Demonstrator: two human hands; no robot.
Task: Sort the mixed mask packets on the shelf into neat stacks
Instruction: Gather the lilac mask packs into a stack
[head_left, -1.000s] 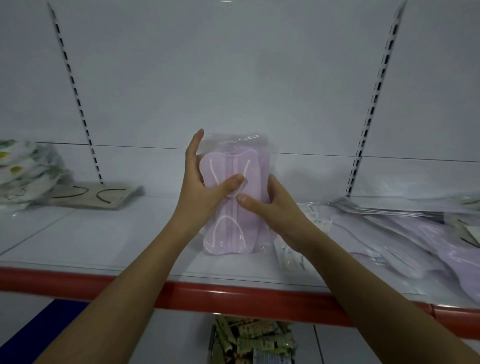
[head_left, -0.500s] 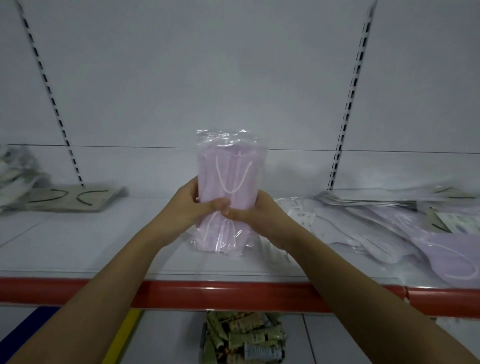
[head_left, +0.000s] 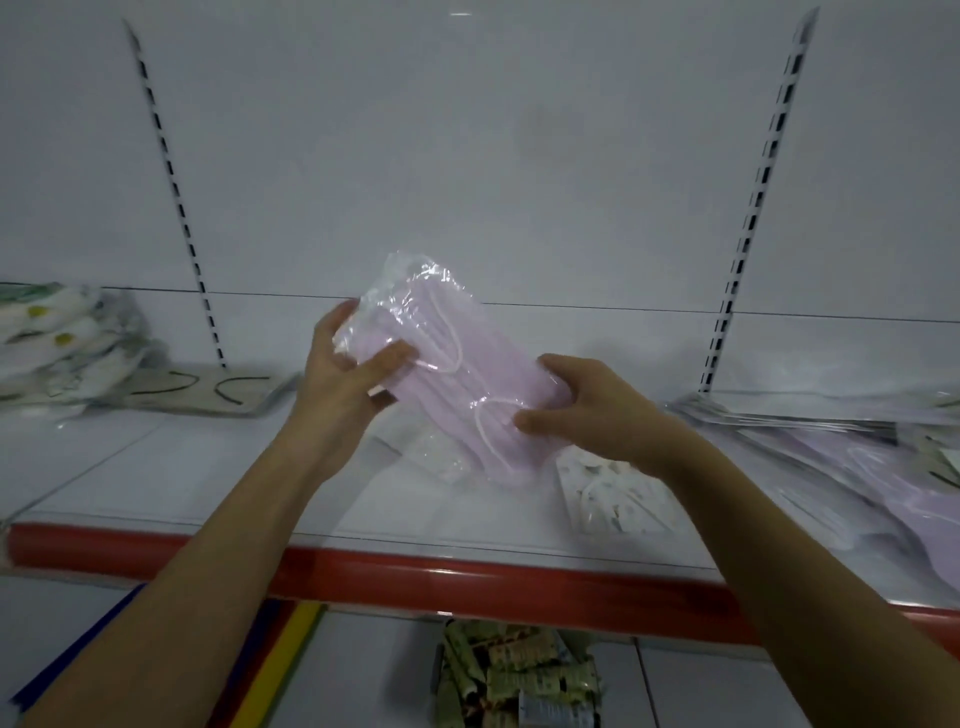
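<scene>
**Mask packets: one pink bundle in hand, most of the sorting still ahead**

Mask packets in pink (head_left: 457, 374) sit between both of my hands, held tilted above the middle of the shelf (head_left: 171, 467), upper end to the left, lower end dipping toward the board; my left hand (head_left: 343, 379) wraps its fingers behind the upper end with the thumb pressed across the front; my right hand (head_left: 587, 410) cups the lower end, fingers curled over the far edge and thumb on the near face; both hands are closed on the bundle, which looks like several packets squared together in clear plastic.

As for progress, I judge it early to middling; at the far left a pile of patterned packets (head_left: 57, 338) leans against the back wall, with a flat beige packet (head_left: 208, 389) lying just beside it, so some grouping may be done there, though that pile looks loose rather than neat; on the right a spread of pink and clear packets (head_left: 841, 478) lies fanned and overlapping, plainly unsorted; a white printed packet (head_left: 613, 488) lies near the front edge below my right hand, and another pale one (head_left: 441, 457) rests under the bundle.

What is left, as I read it: set this pink bundle down as a tidy stack on the bare middle of the shelf; then work through the fanned heap on the right, and the two stray pale packets; the left pile may want straightening too.
</scene>
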